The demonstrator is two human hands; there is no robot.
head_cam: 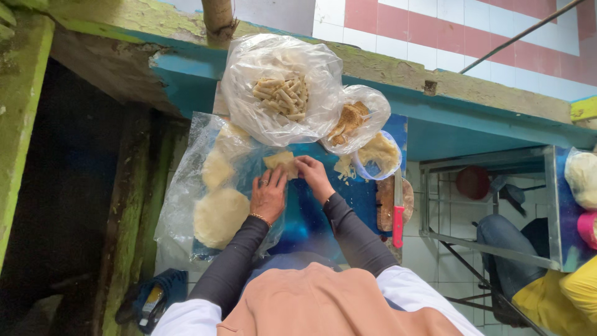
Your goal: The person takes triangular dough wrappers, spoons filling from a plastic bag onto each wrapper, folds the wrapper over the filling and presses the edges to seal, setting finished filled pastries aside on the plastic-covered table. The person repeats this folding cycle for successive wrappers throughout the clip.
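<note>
Both my hands meet over a small pale dough wrapper (278,161) lying on a blue board (311,218). My left hand (268,196), with a ring and a bracelet, presses its fingers on the wrapper's near edge. My right hand (313,176) pinches the wrapper's right side. Round flat dough sheets (219,214) lie under a clear plastic sheet just left of my left hand. Beyond the wrapper stands a big clear bag of rolled pastries (281,94).
A smaller bag of browned pieces (353,118) and a bowl of filling (377,155) sit right of the wrapper. A red-handled knife (398,211) lies on a wooden board at the right. Another person's knee (500,239) shows beneath a metal-framed table (485,249).
</note>
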